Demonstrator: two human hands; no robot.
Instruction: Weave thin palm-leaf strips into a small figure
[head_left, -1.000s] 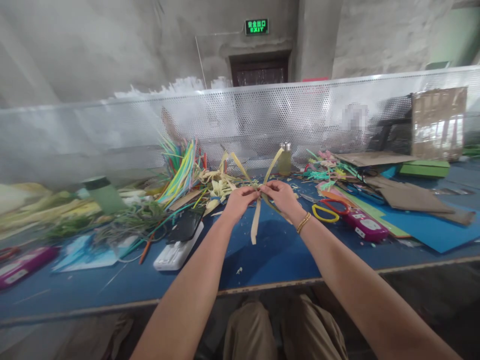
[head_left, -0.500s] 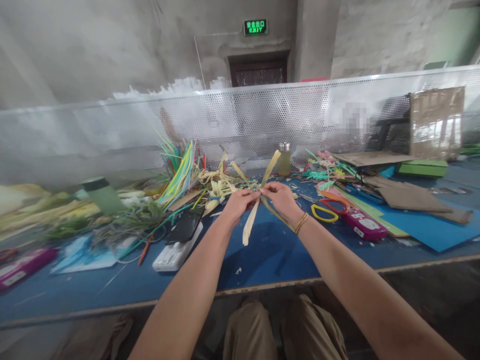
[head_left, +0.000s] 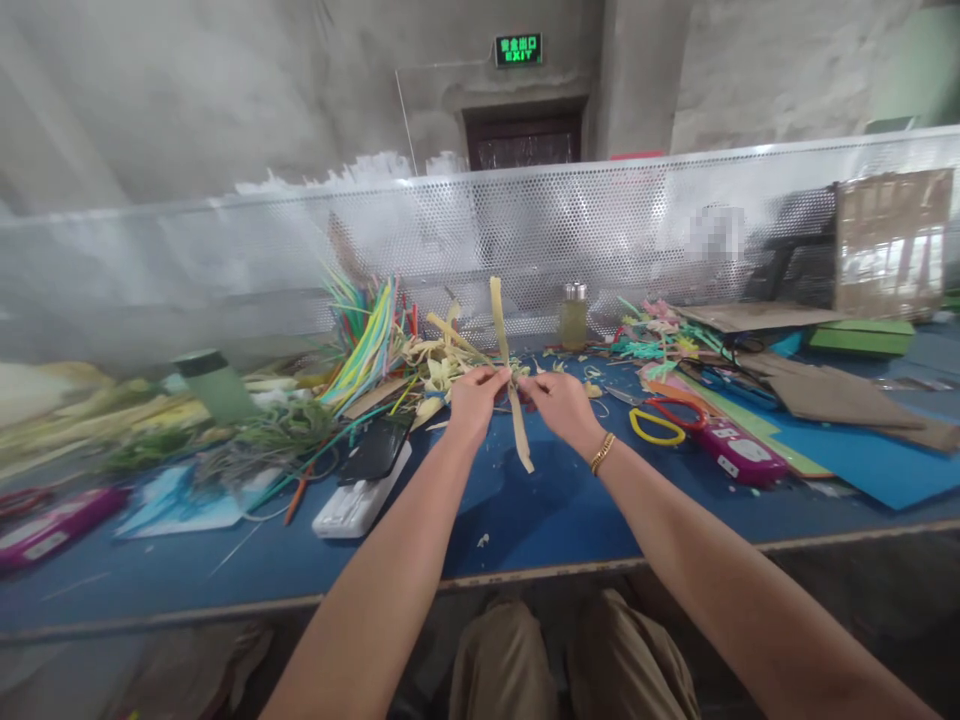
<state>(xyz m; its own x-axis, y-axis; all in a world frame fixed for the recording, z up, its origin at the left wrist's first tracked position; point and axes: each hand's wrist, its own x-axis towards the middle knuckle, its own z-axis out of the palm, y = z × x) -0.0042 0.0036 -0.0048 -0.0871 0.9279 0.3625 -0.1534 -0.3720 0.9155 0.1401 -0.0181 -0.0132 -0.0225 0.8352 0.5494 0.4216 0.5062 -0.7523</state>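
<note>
Over the middle of the blue table, my left hand (head_left: 475, 398) and my right hand (head_left: 562, 402) meet, fingertips pinched close together. Between them are crossing pale yellow flat strips (head_left: 519, 432), which look like dried leaf or straw. One end stands up above the fingers, another slants up to the left, and one hangs below. The crossing point is partly hidden by my fingers. A gold bracelet (head_left: 602, 453) is on my right wrist. Just behind my left hand lies a heap of similar pale strips (head_left: 435, 372).
Left: a phone (head_left: 375, 447) on a white case (head_left: 351, 512), colourful stems (head_left: 367, 345), a green tumbler (head_left: 214, 385). Right: yellow-and-red scissors (head_left: 658, 428), a purple power strip (head_left: 742, 450), cardboard (head_left: 840, 395), blue sheets (head_left: 877, 455). Behind: a glass jar (head_left: 574, 318) and a perforated metal panel (head_left: 637, 220).
The strips have turned in my fingers: the upper end now stands nearly upright instead of leaning right, and the lower end hangs toward the right. The view has shifted slightly.
</note>
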